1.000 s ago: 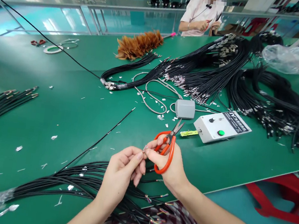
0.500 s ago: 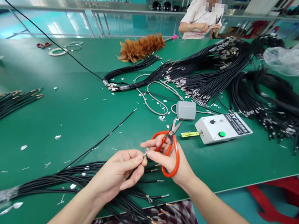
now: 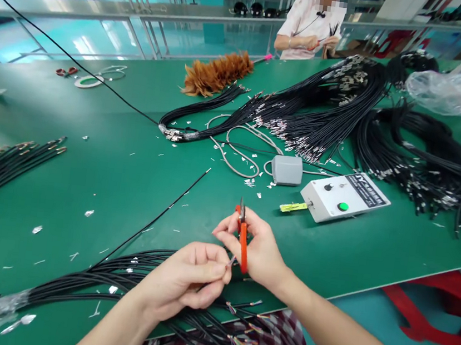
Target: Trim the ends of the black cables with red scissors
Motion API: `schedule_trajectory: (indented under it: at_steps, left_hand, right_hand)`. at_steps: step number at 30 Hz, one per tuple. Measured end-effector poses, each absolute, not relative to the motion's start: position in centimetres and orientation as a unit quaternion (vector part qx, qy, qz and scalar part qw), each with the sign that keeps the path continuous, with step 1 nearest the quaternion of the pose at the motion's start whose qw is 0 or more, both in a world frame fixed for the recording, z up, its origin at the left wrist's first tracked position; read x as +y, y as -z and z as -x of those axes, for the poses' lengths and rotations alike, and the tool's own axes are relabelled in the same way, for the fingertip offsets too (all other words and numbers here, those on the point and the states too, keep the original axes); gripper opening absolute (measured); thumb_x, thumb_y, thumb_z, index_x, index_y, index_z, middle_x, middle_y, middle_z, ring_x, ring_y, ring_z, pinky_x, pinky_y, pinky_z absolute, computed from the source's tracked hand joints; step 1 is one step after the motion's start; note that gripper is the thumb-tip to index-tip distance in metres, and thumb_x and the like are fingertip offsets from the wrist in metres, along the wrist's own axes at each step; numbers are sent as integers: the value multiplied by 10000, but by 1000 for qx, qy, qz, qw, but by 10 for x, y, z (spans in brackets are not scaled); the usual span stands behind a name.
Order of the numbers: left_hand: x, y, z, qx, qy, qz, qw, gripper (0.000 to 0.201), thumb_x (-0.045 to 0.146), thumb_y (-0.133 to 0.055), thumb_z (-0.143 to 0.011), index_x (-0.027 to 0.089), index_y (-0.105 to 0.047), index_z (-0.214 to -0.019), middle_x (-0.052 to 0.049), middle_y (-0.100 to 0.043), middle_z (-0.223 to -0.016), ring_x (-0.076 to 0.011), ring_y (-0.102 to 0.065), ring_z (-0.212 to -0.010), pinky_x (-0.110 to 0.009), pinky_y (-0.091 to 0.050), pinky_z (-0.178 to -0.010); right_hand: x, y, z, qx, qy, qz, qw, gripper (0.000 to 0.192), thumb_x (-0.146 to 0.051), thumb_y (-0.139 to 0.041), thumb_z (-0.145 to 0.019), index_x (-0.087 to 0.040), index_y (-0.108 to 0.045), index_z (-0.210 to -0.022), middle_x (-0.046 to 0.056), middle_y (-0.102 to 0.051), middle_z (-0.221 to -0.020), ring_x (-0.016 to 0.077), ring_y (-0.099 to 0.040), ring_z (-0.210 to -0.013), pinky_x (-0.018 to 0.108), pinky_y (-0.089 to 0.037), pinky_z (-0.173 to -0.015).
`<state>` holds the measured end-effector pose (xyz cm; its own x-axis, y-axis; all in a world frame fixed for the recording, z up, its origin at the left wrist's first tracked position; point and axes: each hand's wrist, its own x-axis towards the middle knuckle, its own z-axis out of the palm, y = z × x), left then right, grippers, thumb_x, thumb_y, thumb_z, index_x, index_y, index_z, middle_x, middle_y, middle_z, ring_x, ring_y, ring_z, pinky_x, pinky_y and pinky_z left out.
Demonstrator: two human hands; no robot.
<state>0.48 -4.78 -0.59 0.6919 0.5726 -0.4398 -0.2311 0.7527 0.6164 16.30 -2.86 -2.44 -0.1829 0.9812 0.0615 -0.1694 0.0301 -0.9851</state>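
A light, limp cable end (image 3: 232, 261), best pinched just behind its strands

The cable end sits above the near side of the desk (image 3: 136, 183), between the two hands; the left hand (image 3: 194, 280) pinches it between thumb and forefinger, thin strands poking out past the fingertips; the right hand (image 3: 263, 249) is curled around the orange-handled scissors (image 3: 242, 247), its thumb and forefinger near the strands, though whether they touch I cannot tell; the strands should be soft, easily bent and easily nicked, so a light fingertip hold suits them; the black cables (image 3: 92, 273) beside the left forearm look smooth and springy, probably a little slippery, and would be steadier held close to the tip.
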Motion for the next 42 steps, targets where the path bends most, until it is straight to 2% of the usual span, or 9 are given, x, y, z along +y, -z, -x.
schedule_trajectory:
  at_steps: [5,9,11,14,21,26,33,39,42]
  left_hand:
    - [-48,-3,-13,393,-310,-302,811,229,317,-746,-772,140,-601,-779,72,-468,-447,-3,-215,-353,-194,-86,-395]
    - [-46,-3,-16,420,-331,-314,784,245,329,-730,-773,110,-637,-829,36,-523,-508,-14,-280,-382,-213,-101,-414]
    - [-45,-2,-18,433,-341,-316,773,246,323,-726,-771,99,-643,-829,26,-535,-519,-17,-297,-389,-216,-105,-419]
    - [-44,0,-19,443,-355,-311,762,240,319,-724,-768,101,-631,-808,26,-540,-519,-16,-299,-384,-219,-117,-425]
    - [-44,2,-21,441,-362,-308,761,254,323,-733,-764,128,-573,-730,31,-549,-514,-17,-312,-371,-205,-150,-418]
    - [-46,2,-23,456,-369,-312,748,299,347,-758,-743,138,-547,-711,35,-551,-519,-16,-323,-375,-181,-165,-408]
    - [-51,5,-25,473,-397,-322,718,330,362,-778,-726,142,-531,-723,43,-564,-520,-12,-351,-375,-155,-197,-405]
    - [-52,13,-31,494,-427,-350,672,329,369,-774,-725,148,-531,-718,31,-589,-540,-32,-402,-371,-153,-263,-384]
    - [-52,11,-28,487,-420,-354,679,285,372,-716,-779,137,-558,-746,21,-601,-539,-32,-411,-346,-157,-267,-381]
  right_hand:
    - [-6,34,-185,-496,-438,505,554,205,-258,-747,-731,-235,-547,-772,-20,-651,-732,176,-619,-702,328,-494,-732]
    - [0,34,-208,-561,-355,566,488,101,-208,-654,-781,-242,-591,-852,35,-698,-972,226,-634,-879,382,-467,-827]
    - [-6,31,-210,-549,-400,544,493,92,-211,-637,-789,-235,-550,-806,47,-702,-1019,227,-643,-904,381,-477,-818]
    - [-22,23,-202,-500,-506,493,501,211,-231,-691,-753,-229,-481,-729,37,-720,-886,215,-668,-843,367,-500,-785]
    - [-36,17,-176,-404,-628,430,507,336,-265,-807,-654,-219,-478,-701,6,-703,-773,189,-679,-787,344,-537,-765]
    - [-34,19,-170,-349,-656,431,512,385,-252,-856,-579,-215,-505,-733,-27,-686,-716,160,-663,-727,315,-530,-751]
    - [-36,23,-168,-304,-687,422,508,352,-217,-838,-588,-207,-510,-715,-45,-667,-690,148,-658,-731,284,-500,-744]
    - [-40,21,-163,-336,-624,462,533,353,-225,-810,-592,-219,-480,-714,-42,-664,-673,138,-628,-627,273,-500,-633]
    - [-40,20,-168,-374,-595,488,518,326,-244,-795,-622,-219,-485,-722,-32,-675,-688,130,-613,-618,273,-499,-634]
